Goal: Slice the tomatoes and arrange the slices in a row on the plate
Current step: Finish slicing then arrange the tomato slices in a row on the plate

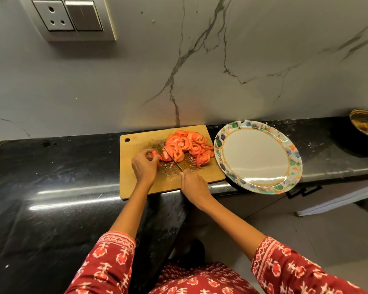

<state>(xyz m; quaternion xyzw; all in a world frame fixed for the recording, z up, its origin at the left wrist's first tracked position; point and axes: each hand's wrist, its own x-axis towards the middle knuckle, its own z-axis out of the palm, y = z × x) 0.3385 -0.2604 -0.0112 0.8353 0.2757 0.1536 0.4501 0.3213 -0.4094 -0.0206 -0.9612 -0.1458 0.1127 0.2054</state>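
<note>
A single wide-angle camera on the person's head looks forward and steeply down over both forearms. It faces the marble wall [200, 60], with the dark desk [51, 187] running across the middle. The wooden cutting board [136, 183] lies close, near centre, edges bowed by the lens.

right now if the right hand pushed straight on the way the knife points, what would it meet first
Most likely the pile of tomato slices on the cutting board: the right hand aims the knife up-left, its tip already at the pile's edge.

sleeves [106, 259]: dark red, white-and-orange ikat print | cuffs: patterned band, mid-forearm | hands [143, 166]: bare
</note>
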